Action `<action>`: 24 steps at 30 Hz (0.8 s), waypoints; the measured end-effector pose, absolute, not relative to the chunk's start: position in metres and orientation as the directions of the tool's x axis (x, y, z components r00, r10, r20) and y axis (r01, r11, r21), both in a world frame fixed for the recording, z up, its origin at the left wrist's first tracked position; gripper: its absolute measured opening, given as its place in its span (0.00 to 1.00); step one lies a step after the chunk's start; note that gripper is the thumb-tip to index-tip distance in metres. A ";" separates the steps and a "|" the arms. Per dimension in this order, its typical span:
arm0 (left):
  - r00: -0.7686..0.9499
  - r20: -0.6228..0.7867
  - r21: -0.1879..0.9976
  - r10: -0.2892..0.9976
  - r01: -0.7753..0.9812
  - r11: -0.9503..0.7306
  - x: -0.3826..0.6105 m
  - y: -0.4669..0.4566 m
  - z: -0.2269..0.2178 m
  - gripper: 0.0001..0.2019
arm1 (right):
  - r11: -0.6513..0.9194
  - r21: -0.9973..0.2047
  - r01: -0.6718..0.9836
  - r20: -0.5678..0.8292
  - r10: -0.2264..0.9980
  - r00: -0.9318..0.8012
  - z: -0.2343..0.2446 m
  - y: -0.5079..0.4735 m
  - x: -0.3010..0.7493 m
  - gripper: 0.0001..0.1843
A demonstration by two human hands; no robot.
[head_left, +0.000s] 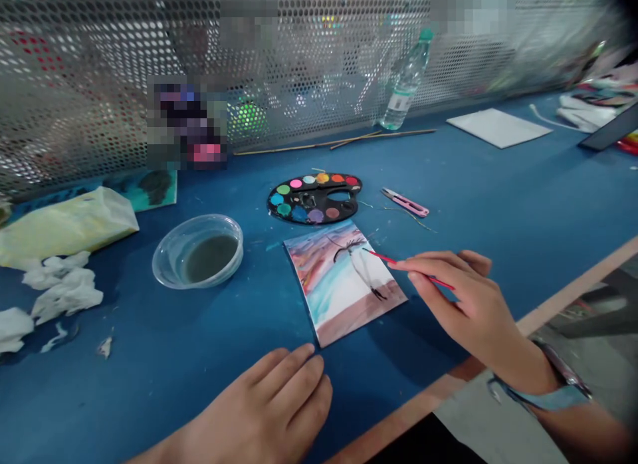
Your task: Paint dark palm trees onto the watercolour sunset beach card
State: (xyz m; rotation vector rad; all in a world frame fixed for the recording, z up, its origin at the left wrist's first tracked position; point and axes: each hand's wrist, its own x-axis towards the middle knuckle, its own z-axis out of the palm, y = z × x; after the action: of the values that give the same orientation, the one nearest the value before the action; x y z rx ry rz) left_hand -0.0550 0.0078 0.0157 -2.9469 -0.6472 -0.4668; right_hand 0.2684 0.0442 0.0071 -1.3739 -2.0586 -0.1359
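Observation:
A thin red paintbrush (438,282) is pinched in my right hand (461,298), its tip at the upper right part of a small painted canvas (343,324). The canvas bears red, turquoise and brown areas with dark thin lines. My left hand (279,401) lies flat on the table just below the canvas's lower left corner, fingers stretched out and holding nothing. Behind the canvas sits a black palette (310,201) with several round paint colours. To the left stands a clear plastic bowl (167,268) with dark grey water.
Pink thread snips (406,203) lie right of the palette. A water bottle (401,95) stands by the perforated metal screen (309,72), near thin sticks (299,147). A white panel (498,127) lies far right. Crumpled tissues (64,288) and a pale yellowish packet (74,225) are at left.

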 end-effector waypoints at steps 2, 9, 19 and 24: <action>0.860 0.312 -0.015 0.404 0.430 -0.903 -0.056 0.008 0.016 0.20 | 0.453 -0.252 0.855 0.567 0.785 -0.249 0.009 0.046 0.269 0.10; 0.864 0.304 -0.020 0.401 0.427 -0.904 -0.056 0.008 0.017 0.18 | 0.471 -0.434 0.768 0.521 0.827 -0.213 0.041 0.125 0.275 0.14; 0.840 0.338 -0.003 0.424 0.452 -0.892 -0.060 0.013 0.011 0.16 | 0.452 -0.554 0.699 0.306 0.891 -0.334 0.049 0.273 0.223 0.19; 0.857 0.349 -0.009 0.380 0.408 -0.913 -0.062 0.018 0.004 0.18 | 0.436 -0.574 0.692 0.263 0.900 -0.349 0.040 0.291 0.221 0.18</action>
State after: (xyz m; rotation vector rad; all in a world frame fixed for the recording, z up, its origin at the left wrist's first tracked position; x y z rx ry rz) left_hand -0.0622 0.0180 0.0042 -2.9475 -0.6262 -0.5283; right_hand 0.2207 0.2907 0.0401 -1.3342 -2.1460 0.4970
